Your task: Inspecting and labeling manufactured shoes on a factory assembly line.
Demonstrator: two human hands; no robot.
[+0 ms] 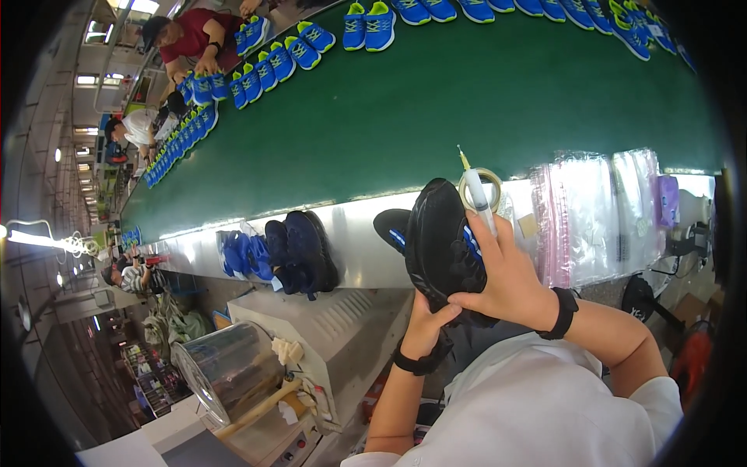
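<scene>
A black sports shoe (433,241) is tilted up in front of me, sole edge toward the left, with blue-and-white stripes on its side. My left hand (424,327) is closed on its lower end. My right hand (510,276) grips its right side, thumb on the lower part. A syringe (476,191) with a yellow needle hub points up and away from the fingers of my right hand, apparently held by them. Another black shoe (391,227) is partly hidden behind the held one. A roll of tape (495,184) lies behind the syringe.
Dark blue shoes (302,249) stand left on the metal ledge (358,261). Clear plastic bags (587,218) and a purple pack (667,201) lie right. Blue shoes (370,27) line the far side of the green belt (405,101). A machine (342,327) stands lower left; other people work far left.
</scene>
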